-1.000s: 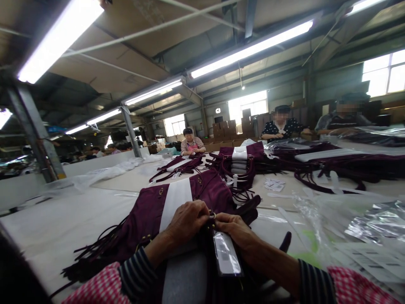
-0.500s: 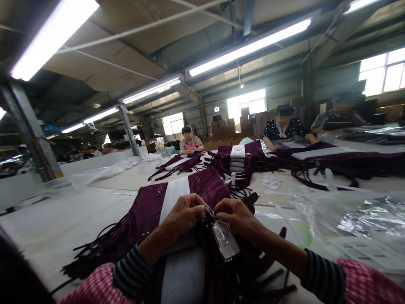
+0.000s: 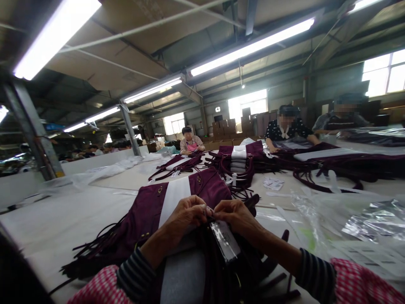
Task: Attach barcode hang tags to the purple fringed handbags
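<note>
A purple fringed bag (image 3: 148,211) with a white paper band lies on the table in front of me. My left hand (image 3: 186,213) and my right hand (image 3: 236,215) meet over its near edge, fingers pinched together on the small fastening at the top of a clear-sleeved hang tag (image 3: 225,240). The tag hangs down between my wrists over the dark straps. What exactly the fingertips pinch is too small to name.
More purple bags (image 3: 237,158) are piled mid-table, and long straps (image 3: 332,173) lie to the right. Clear plastic bags (image 3: 363,219) sit at my right, white sheeting (image 3: 104,171) at the left. Three people sit at the far side. Small white tags (image 3: 274,183) lie loose.
My hands have stayed pinched at the tag's top. The tag has swung slightly and the view has shifted a little.
</note>
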### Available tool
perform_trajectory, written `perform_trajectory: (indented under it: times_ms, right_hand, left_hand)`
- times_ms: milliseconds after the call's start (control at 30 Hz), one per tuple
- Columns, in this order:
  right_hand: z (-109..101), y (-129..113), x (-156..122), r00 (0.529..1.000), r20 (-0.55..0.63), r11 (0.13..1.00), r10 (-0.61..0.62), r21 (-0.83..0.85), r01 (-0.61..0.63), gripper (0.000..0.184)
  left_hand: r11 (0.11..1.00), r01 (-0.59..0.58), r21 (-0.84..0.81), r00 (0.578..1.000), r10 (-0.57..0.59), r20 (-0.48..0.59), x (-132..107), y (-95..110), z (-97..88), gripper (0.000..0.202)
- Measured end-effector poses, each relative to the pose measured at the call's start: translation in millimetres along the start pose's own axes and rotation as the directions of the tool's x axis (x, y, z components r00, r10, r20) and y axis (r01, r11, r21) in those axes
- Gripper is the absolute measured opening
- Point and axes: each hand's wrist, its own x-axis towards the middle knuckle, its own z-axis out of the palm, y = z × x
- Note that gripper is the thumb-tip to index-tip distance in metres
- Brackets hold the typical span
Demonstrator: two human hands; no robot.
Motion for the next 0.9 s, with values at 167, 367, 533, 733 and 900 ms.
perform_trajectory:
  times_ms: [167, 367, 533, 733, 900]
  right_hand:
    - [3, -2, -1, 0.999, -0.031, 1.000, 0.018, -0.015, -0.018, 0.014]
    - [6, 0, -22, 0.992, -0.029, 0.985, -0.122, -0.125, 0.118, 0.023]
    - [4, 0, -41, 0.979, -0.020, 0.952, -0.205, -0.238, 0.194, 0.039]
    - [-4, 7, -46, 0.973, 0.061, 0.921, -0.225, -0.314, 0.232, 0.057]
    - [-11, 13, -60, 0.907, 0.304, 0.793, -0.290, -0.454, 0.406, 0.083]
  left_hand:
    - [0.998, -0.023, -0.058, 0.998, 0.026, 0.053, -4, 3, 6.7, 0.014]
    - [0.982, -0.040, -0.187, 0.993, 0.061, 0.105, -11, 6, 12.5, 0.022]
    - [0.966, -0.055, -0.253, 0.997, 0.066, 0.036, -11, 1, 9.9, 0.039]
    - [0.951, -0.069, -0.300, 0.997, 0.054, -0.059, -10, 4, 12.7, 0.023]
    - [0.919, -0.076, -0.387, 0.995, 0.044, -0.091, -9, 5, 13.3, 0.023]
